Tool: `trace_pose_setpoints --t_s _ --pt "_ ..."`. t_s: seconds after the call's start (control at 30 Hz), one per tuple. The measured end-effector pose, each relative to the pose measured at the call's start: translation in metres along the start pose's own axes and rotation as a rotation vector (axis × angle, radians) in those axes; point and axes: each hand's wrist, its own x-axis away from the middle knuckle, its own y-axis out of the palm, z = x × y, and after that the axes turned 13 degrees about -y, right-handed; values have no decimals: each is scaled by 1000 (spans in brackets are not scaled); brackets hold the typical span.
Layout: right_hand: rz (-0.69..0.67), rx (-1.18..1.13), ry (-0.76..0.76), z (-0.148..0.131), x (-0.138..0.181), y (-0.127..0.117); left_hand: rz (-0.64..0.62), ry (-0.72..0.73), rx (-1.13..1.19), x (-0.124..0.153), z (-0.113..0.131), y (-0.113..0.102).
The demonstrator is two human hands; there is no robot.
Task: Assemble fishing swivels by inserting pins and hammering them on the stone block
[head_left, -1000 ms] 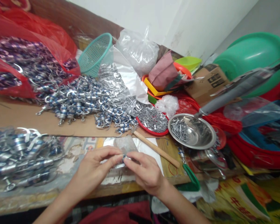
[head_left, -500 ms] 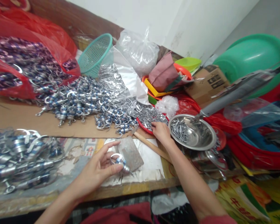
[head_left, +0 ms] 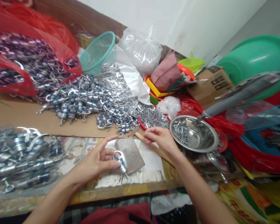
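Observation:
My left hand (head_left: 93,163) grips a small silver hook fitting (head_left: 122,165) with blue bands between thumb and fingers. Its curved hook points up, and its ringed end hangs over the near edge of a flat grey metal block (head_left: 132,154). To the right, my right hand (head_left: 161,138) is pinched closed above a wooden tool handle (head_left: 158,151). Whatever lies between those fingertips is too small to make out. Just beyond is a red dish (head_left: 142,123) of small silver metal pieces (head_left: 154,116).
A steel bowl (head_left: 206,133) holding metal pins stands right of my right hand. Banded fittings (head_left: 84,98) lie heaped on cardboard (head_left: 11,115), with another pile (head_left: 21,158) at near left. Behind are a red bag (head_left: 58,34), a green basket (head_left: 96,51) and a cardboard box (head_left: 211,85).
My right hand has drawn back from the red dish toward the block, fingers pinched. The fitting in my left hand has tilted so its ringed end shows more clearly.

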Motion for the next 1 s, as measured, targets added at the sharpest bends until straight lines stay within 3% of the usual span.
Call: trace_pose_setpoints --t_s 0.1,0.27,0.4,0.53,0.67,0.8,1.0 --pt "-212 -363 -31 -30 23 23 16 -5 -26 -1 3 0" --pt "-318 -135 -222 -48 27 43 22 1 -25 0 4 2" --pt "-187 -58 -362 -48 27 42 24 4 8 1 3 3" --pt "-2 104 -729 -45 39 42 1 23 36 1 1 3" --pt "-36 336 -993 -46 48 46 3 25 39 1 1 2" --pt "-70 516 -1019 -56 56 50 33 29 27 2 1 4" --pt "17 893 -937 -66 84 68 117 -42 36 4 5 7"
